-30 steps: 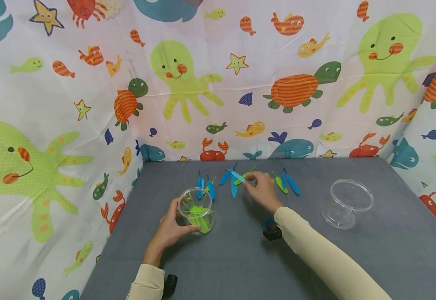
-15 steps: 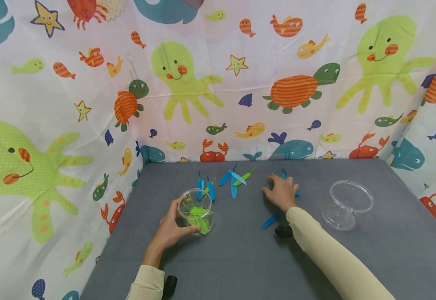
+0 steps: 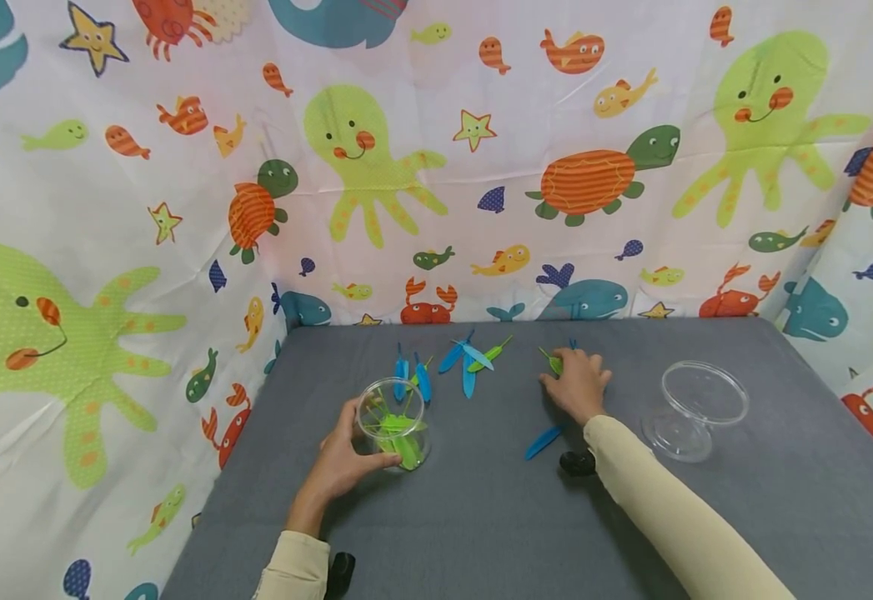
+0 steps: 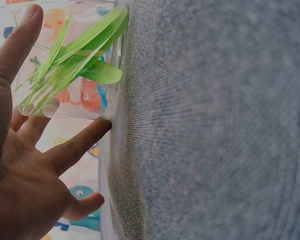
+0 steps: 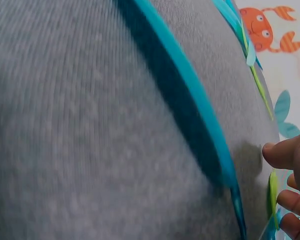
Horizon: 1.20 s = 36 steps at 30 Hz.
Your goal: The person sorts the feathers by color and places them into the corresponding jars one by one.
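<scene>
My left hand [image 3: 340, 457] grips a clear jar [image 3: 394, 421] standing on the grey table [image 3: 481, 517]. The jar holds several green feathers [image 4: 77, 62], and my fingers [image 4: 72, 145] wrap its wall. My right hand [image 3: 577, 385] lies palm down at the back of the table. Its fingertips touch a green feather [image 3: 554, 362]. In the right wrist view the thumb [image 5: 282, 152] and fingers stand apart with that green feather [image 5: 273, 192] between them. One blue feather [image 3: 543, 442] lies just left of my right forearm, seen close as the blue feather [image 5: 190, 115].
More blue and green feathers [image 3: 469, 358] lie at the back centre, and two blue feathers [image 3: 412, 377] behind the jar. A clear empty container [image 3: 694, 408] stands at the right. Printed sea-animal cloth [image 3: 436, 167] walls the back and sides.
My right hand left the centre feather group and moved right onto the green and blue feathers. The lone blue feather came into view from under my arm. Left hand and jar stayed still.
</scene>
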Available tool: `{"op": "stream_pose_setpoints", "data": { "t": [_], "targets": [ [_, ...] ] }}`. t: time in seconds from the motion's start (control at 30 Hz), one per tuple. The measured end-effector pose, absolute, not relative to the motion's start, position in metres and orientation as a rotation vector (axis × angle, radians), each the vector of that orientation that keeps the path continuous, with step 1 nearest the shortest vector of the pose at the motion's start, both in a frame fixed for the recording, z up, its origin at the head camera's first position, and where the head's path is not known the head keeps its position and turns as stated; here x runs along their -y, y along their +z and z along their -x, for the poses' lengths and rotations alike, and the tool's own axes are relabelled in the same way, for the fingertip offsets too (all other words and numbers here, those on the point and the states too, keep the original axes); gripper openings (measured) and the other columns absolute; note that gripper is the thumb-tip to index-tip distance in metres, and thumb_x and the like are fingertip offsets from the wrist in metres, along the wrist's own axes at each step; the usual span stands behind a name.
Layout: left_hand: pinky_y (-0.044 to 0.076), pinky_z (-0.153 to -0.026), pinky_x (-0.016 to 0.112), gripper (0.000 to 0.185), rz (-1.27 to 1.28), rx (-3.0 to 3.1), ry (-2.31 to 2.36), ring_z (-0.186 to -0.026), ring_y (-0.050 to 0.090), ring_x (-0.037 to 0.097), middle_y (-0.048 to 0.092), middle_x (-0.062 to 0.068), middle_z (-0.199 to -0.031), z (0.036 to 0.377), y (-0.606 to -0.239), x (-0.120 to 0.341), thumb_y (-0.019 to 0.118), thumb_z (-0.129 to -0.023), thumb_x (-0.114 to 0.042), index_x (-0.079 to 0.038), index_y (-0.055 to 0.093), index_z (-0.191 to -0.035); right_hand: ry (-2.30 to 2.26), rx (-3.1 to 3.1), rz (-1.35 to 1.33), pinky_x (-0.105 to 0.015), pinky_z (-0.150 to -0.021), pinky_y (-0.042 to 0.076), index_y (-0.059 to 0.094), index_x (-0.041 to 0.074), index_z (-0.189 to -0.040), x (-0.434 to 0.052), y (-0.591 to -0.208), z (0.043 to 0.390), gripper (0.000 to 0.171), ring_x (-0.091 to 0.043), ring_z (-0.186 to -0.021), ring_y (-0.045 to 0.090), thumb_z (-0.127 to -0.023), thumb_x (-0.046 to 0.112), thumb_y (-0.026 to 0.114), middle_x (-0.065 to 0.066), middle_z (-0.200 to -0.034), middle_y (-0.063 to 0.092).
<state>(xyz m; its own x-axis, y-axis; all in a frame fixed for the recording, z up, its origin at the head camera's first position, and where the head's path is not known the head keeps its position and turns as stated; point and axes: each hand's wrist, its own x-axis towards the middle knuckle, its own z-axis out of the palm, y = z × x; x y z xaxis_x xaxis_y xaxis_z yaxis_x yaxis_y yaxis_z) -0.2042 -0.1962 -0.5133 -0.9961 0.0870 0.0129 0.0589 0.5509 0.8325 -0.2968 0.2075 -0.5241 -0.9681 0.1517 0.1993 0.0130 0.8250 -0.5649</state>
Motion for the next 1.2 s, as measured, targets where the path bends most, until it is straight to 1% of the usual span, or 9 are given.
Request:
{"op": "stream_pose_setpoints", "data": {
  "t": [0.17, 0.4, 0.6, 0.83, 1.03, 1.1, 1.2],
  "targets": [
    [0.035, -0.109, 0.070, 0.104, -0.120, -2.756, 1.451, -0.132, 0.055, 0.030, 0.056, -0.001, -0.145, 0.204, -0.512, 0.196, 0.097, -0.063, -0.045, -0.039, 0.037, -0.148, 0.833, 2.789, 0.156, -0.061, -0.088, 0.026, 0.061, -0.002, -0.134, -0.215, -0.525, 0.297, 0.053, -0.046, -0.114, 0.042, -0.091, 0.025, 0.074, -0.030, -0.130, 0.057],
    [0.040, -0.106, 0.067, 0.104, -0.128, -2.762, 1.447, -0.131, 0.055, 0.030, 0.056, -0.001, -0.146, 0.204, -0.514, 0.196, 0.097, -0.063, -0.046, -0.039, 0.037, -0.148, 0.842, 2.815, 0.182, -0.058, -0.084, 0.025, 0.062, 0.001, -0.135, -0.225, -0.527, 0.299, 0.051, -0.043, -0.106, 0.044, -0.093, 0.029, 0.072, -0.028, -0.124, 0.062],
    [0.040, -0.106, 0.067, 0.103, -0.137, -2.764, 1.451, -0.132, 0.056, 0.030, 0.055, -0.001, -0.146, 0.205, -0.514, 0.196, 0.096, -0.064, -0.045, -0.038, 0.037, -0.148, 0.904, 2.823, 0.207, -0.057, -0.084, 0.024, 0.061, 0.001, -0.136, -0.228, -0.524, 0.298, 0.051, -0.041, -0.102, 0.048, -0.094, 0.028, 0.071, -0.024, -0.109, 0.070],
    [0.039, -0.106, 0.068, 0.104, -0.132, -2.761, 1.453, -0.132, 0.056, 0.031, 0.055, -0.001, -0.146, 0.205, -0.513, 0.196, 0.097, -0.063, -0.045, -0.038, 0.037, -0.148, 0.968, 2.841, 0.209, -0.056, -0.084, 0.026, 0.061, 0.002, -0.135, -0.231, -0.523, 0.297, 0.048, -0.040, -0.100, 0.057, -0.095, 0.027, 0.070, -0.019, -0.100, 0.072],
    [0.037, -0.107, 0.069, 0.104, -0.134, -2.758, 1.456, -0.132, 0.056, 0.031, 0.056, 0.000, -0.146, 0.205, -0.513, 0.196, 0.097, -0.063, -0.045, -0.037, 0.038, -0.148, 1.041, 2.795, 0.138, -0.052, -0.082, 0.025, 0.064, 0.001, -0.132, -0.234, -0.525, 0.297, 0.044, -0.035, -0.090, 0.062, -0.095, 0.025, 0.071, -0.014, -0.087, 0.074],
    [0.036, -0.108, 0.070, 0.104, -0.133, -2.753, 1.462, -0.132, 0.056, 0.031, 0.056, 0.000, -0.146, 0.205, -0.512, 0.196, 0.097, -0.063, -0.044, -0.037, 0.038, -0.148, 1.058, 2.768, 0.108, -0.051, -0.082, 0.023, 0.066, 0.001, -0.130, -0.235, -0.528, 0.298, 0.042, -0.034, -0.087, 0.064, -0.095, 0.024, 0.071, -0.014, -0.088, 0.075],
    [0.036, -0.108, 0.070, 0.104, -0.132, -2.749, 1.465, -0.132, 0.056, 0.031, 0.056, 0.000, -0.145, 0.205, -0.512, 0.196, 0.097, -0.063, -0.044, -0.038, 0.038, -0.148, 1.075, 2.716, 0.071, -0.050, -0.082, 0.023, 0.071, 0.002, -0.123, -0.236, -0.532, 0.300, 0.036, -0.033, -0.088, 0.065, -0.095, 0.024, 0.071, -0.015, -0.095, 0.076]
  ]
}}
